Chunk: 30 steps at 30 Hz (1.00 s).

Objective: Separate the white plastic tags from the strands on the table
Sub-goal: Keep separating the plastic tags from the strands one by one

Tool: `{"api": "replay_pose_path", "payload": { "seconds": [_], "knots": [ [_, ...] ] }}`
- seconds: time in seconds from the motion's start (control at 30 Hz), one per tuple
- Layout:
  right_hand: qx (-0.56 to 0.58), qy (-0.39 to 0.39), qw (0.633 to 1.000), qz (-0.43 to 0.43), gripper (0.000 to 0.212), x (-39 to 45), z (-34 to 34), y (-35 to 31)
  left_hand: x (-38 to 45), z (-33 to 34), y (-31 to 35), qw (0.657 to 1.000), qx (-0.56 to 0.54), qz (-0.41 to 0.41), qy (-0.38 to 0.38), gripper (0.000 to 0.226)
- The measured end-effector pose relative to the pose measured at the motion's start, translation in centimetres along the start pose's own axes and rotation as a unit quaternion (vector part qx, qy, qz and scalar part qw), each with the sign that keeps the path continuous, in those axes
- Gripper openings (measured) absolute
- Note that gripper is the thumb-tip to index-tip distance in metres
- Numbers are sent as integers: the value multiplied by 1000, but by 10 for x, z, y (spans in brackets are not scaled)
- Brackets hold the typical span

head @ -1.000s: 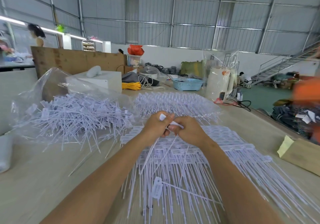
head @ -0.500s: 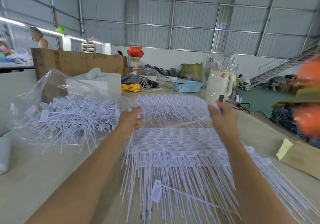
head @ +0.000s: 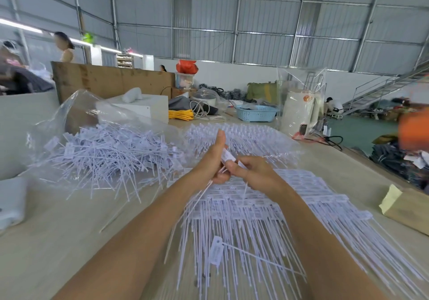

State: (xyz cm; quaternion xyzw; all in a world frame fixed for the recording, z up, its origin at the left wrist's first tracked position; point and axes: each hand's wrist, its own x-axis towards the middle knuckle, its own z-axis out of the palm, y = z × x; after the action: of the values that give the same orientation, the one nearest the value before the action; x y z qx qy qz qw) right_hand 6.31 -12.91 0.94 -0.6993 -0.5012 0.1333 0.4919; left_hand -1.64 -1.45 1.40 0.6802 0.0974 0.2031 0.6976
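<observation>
My left hand point(head: 214, 160) and my right hand point(head: 254, 172) meet above the middle of the table, both pinching a white plastic tag point(head: 228, 156) whose thin strands hang down between them. Under my arms lies a wide sheet of joined white tags with long strands point(head: 255, 209). One loose tag point(head: 216, 253) rests on top of those strands near me. To the left a heap of separated tags point(head: 111, 153) spills out of a clear plastic bag point(head: 76, 104). Another batch of joined tags point(head: 246, 135) lies beyond my hands.
At the back stand a white box point(head: 144, 107), yellow cord point(head: 181, 114), a blue basket point(head: 256, 113) and a white roll in clear wrap point(head: 299, 111). A brown envelope point(head: 408, 209) lies at the right table edge. A person point(head: 65, 48) stands behind a cardboard wall.
My hands were together, swung apart to the left heap and the right side, and have come back together on a new tag. The person at the back left has walked to the right.
</observation>
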Motion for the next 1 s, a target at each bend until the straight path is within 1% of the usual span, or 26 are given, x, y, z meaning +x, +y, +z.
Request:
{"api": "replay_pose_path", "payload": {
  "seconds": [0.07,0.13,0.3,0.37,0.4,0.47,0.53,0.6,0.63,0.73,0.8,0.87,0.93,1.0],
  "knots": [
    [-9,13,1000,-4,28,0,2,1,0,3,-1,999,45,16,1,63],
    [-19,31,999,-15,28,0,4,2,-1,5,-1,998,67,15,1,60],
    [-27,59,998,-15,22,5,7,4,-1,4,2,991,136,14,-3,71],
    [-11,98,995,-3,24,8,4,5,-3,4,4,989,146,5,-1,70],
    [-1,137,991,5,27,10,1,6,-4,3,5,989,150,1,-1,64],
    [23,209,978,11,38,13,-4,10,-4,-1,5,982,188,-4,-13,42],
    [34,224,974,16,45,14,-6,13,-4,-7,4,975,219,-7,-30,19],
    [40,215,976,19,46,13,-4,15,-4,-14,5,970,240,-9,-24,19],
    [48,208,977,18,45,12,-2,16,-3,-19,8,966,260,-4,-10,20],
    [51,183,981,23,27,12,2,18,-4,-43,26,942,328,29,64,19],
    [27,182,983,27,27,12,4,22,-8,-70,39,916,378,47,129,18],
    [8,177,984,23,22,12,6,26,-17,-105,47,877,431,44,206,19],
    [11,170,985,25,18,11,7,26,-31,-144,51,828,473,13,301,21],
    [4,164,986,27,17,12,9,26,-49,-181,49,778,485,-16,398,23]
  ]
}}
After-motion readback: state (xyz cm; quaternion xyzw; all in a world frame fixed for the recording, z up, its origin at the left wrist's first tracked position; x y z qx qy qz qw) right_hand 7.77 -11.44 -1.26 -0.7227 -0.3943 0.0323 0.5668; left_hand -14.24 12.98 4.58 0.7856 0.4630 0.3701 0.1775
